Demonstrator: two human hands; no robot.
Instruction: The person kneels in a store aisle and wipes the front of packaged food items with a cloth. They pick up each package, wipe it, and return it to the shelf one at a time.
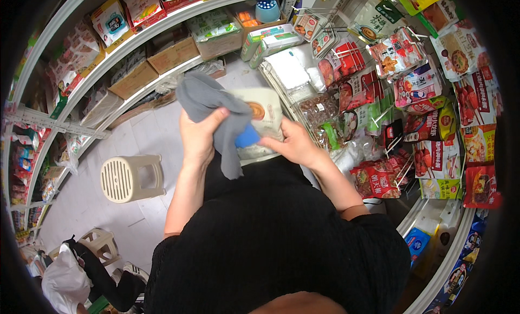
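My left hand (200, 132) grips a grey cloth (213, 101), its thumb lying on top. Part of the cloth hangs down over a cream-coloured food packet (271, 111), which bears a picture of a round bowl. The packet's right edge is in my right hand (295, 142), with the thumb across its front. Between the cloth and that thumb shows a blue patch (247, 137); whether it belongs to the cloth I cannot tell. Cloth and packet are close in front of my black top, and the cloth hides the packet's left side.
Hanging seasoning packets (400, 54) crowd metal hooks on the right. Below them, a wire-edged rack (280, 90) holds bagged goods. Curved-looking shelves (134, 42) with cardboard boxes run along the left. A beige plastic stool (118, 179) stands on the floor; another person (69, 277) is at lower left.
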